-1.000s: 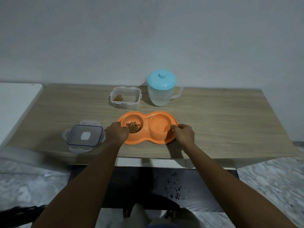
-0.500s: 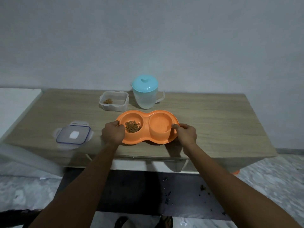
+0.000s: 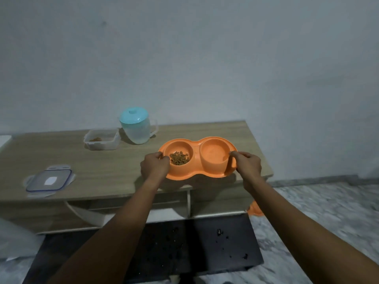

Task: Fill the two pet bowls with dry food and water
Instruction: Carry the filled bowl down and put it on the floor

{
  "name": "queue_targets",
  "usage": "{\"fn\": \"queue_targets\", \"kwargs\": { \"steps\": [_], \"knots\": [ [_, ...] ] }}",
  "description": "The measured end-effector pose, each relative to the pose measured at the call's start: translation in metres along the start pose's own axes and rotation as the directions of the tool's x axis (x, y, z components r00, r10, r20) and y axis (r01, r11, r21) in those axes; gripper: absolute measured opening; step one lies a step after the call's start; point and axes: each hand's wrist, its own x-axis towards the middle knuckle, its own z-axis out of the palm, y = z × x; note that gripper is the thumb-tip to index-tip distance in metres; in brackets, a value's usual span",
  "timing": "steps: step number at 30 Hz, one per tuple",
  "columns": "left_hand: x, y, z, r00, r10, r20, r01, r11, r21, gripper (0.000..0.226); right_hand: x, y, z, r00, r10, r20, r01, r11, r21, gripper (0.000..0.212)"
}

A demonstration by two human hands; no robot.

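An orange double pet bowl (image 3: pixel 196 149) is held above the right end of the wooden table (image 3: pixel 106 167), lifted off the surface. My left hand (image 3: pixel 153 166) grips its left rim and my right hand (image 3: pixel 247 163) grips its right rim. The left bowl holds brown dry food (image 3: pixel 179 157). The right bowl (image 3: pixel 215 152) looks smooth inside; whether it holds water I cannot tell. A clear jug with a light blue lid (image 3: pixel 136 126) stands at the back of the table. Beside it sits an open clear food container (image 3: pixel 102 139) with a little kibble in it.
The container's lid (image 3: pixel 49 180) lies on the table at the front left. A dark mat (image 3: pixel 184 249) with scattered crumbs covers the floor below the table. An orange object (image 3: pixel 254 210) peeks out by the table's right leg. Marble floor spreads to the right.
Both hands have lifted the orange bowl off the table and carried it to the right. The view has swung back and rightward, so the jug and container now sit further left.
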Motion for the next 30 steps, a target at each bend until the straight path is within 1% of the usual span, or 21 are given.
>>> {"fn": "queue_targets", "kwargs": {
  "steps": [4,9,14,17,21,23,25,27,30],
  "knots": [
    [-0.05,0.022,0.039,0.998,0.031,0.058,-0.029,0.999,-0.036,0.04,0.004,0.005,-0.075,0.999,0.002,-0.051,-0.002,1.0,0.007,0.033],
    [-0.102,0.055,0.092,0.986,0.084,0.144,-0.079,0.996,-0.046,0.039,0.019,0.014,-0.165,0.992,0.034,-0.119,-0.027,0.998,0.064,0.037],
    [-0.146,0.087,0.163,0.965,0.124,0.231,-0.118,0.992,-0.041,0.041,0.055,0.028,-0.252,0.987,0.033,-0.159,-0.018,0.995,0.094,0.022],
    [-0.167,0.108,0.225,0.952,0.146,0.268,-0.138,0.989,-0.05,0.037,0.093,0.038,-0.311,0.979,0.04,-0.201,-0.019,0.994,0.104,0.021],
    [-0.193,0.132,0.32,0.945,0.139,0.295,-0.136,0.99,-0.028,0.049,0.162,0.064,-0.382,0.98,0.068,-0.187,-0.054,0.995,0.08,0.016],
    [-0.202,0.139,0.372,0.946,0.11,0.305,-0.111,0.994,-0.015,0.052,0.204,0.08,-0.411,0.98,0.073,-0.185,-0.061,0.995,0.074,0.013],
    [-0.209,0.145,0.423,0.946,0.082,0.315,-0.084,0.996,-0.008,0.052,0.245,0.094,-0.435,0.984,0.086,-0.154,-0.076,0.995,0.07,0.019],
    [-0.217,0.15,0.479,0.948,0.053,0.313,-0.068,0.997,0.037,0.049,0.29,0.114,-0.462,0.984,0.119,-0.131,-0.115,0.993,0.033,0.024],
    [-0.219,0.146,0.543,0.931,-0.01,0.365,-0.017,0.997,0.07,0.035,0.345,0.139,-0.484,0.987,0.15,-0.059,-0.151,0.988,-0.03,0.031]
  ]
}}
